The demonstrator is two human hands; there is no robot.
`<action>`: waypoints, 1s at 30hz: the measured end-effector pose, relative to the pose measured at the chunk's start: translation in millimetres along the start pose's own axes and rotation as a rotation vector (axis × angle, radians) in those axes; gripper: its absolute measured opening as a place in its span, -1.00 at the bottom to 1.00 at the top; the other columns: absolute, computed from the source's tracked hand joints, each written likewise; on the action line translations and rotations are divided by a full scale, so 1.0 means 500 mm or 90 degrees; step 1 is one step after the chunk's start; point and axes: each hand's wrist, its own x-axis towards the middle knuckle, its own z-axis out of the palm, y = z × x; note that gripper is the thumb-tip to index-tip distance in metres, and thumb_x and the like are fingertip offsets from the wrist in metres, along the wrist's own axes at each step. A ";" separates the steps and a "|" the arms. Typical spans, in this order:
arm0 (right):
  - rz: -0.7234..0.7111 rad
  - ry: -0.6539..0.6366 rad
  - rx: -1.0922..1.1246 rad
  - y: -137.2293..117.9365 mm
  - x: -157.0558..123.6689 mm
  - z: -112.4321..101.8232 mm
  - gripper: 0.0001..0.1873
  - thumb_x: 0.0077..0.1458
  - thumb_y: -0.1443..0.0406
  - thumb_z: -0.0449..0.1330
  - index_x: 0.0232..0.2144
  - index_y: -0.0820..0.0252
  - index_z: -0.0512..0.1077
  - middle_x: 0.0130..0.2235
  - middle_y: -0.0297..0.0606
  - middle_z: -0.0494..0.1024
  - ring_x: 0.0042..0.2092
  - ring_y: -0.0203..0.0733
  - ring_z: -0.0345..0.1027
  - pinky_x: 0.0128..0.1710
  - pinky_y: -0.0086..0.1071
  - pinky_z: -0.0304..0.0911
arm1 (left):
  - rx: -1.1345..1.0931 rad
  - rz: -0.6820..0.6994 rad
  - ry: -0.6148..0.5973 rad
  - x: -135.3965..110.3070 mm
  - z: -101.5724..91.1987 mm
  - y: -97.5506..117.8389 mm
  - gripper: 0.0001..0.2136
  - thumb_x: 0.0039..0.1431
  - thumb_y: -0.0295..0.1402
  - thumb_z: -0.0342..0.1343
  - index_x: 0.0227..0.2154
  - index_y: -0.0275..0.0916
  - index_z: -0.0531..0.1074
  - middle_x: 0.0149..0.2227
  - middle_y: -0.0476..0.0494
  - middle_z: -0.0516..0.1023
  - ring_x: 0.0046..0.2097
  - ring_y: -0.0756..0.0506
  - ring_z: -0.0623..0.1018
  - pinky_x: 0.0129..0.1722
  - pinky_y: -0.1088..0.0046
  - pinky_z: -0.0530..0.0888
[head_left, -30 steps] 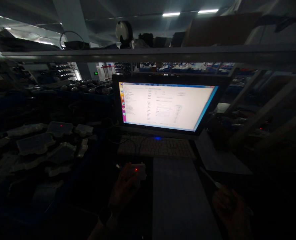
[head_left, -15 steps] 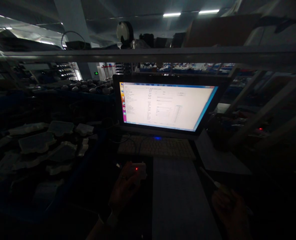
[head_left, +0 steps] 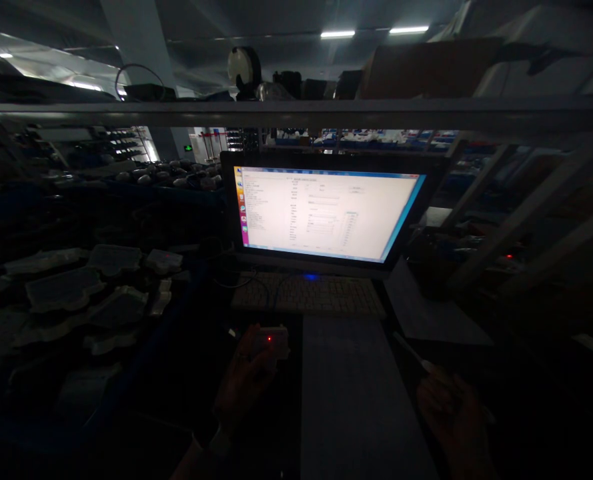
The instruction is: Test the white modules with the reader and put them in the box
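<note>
The left hand [head_left: 243,380] is closed around a small pale case [head_left: 280,342] with a red light, just near of the keyboard [head_left: 309,295] and left of the paper sheet [head_left: 351,393]. It looks light, stiff and perhaps slippery, best held by its side edges; the right hand [head_left: 449,403] grips a slender pale tool [head_left: 409,349].

Left hand [head_left: 246,377]: back upward, fingers bent in a grip
Left wrist [head_left: 221,430]: roughly in line with the hand
Left forearm [head_left: 189,461]: slants up and rightward from the bottom edge
Right hand [head_left: 449,407]: fingers curled, well apart from the left
Right wrist [head_left: 470,452]: dim
</note>
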 end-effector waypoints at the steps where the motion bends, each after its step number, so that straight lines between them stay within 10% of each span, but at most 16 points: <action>1: 0.007 0.006 -0.003 -0.001 0.001 -0.003 -0.71 -0.21 0.22 0.35 -0.55 0.21 0.30 -0.71 -0.57 0.14 -0.72 -0.52 -0.03 -0.76 -0.61 -0.01 | 0.001 0.001 0.002 0.000 -0.001 0.000 -0.58 0.00 -0.52 0.22 -0.06 -0.06 0.38 0.31 -0.13 0.10 0.20 -0.27 0.34 -0.09 0.21 0.59; 30: 0.015 0.009 -0.016 -0.003 0.005 -0.006 -0.69 -0.20 0.18 0.34 -0.57 0.20 0.28 -0.71 -0.58 0.11 -0.72 -0.52 -0.05 -0.76 -0.62 -0.04 | 0.000 0.009 -0.001 -0.001 0.000 -0.002 -0.61 0.02 -0.49 0.22 -0.06 -0.09 0.39 0.31 -0.16 0.09 0.21 -0.27 0.33 -0.09 0.23 0.59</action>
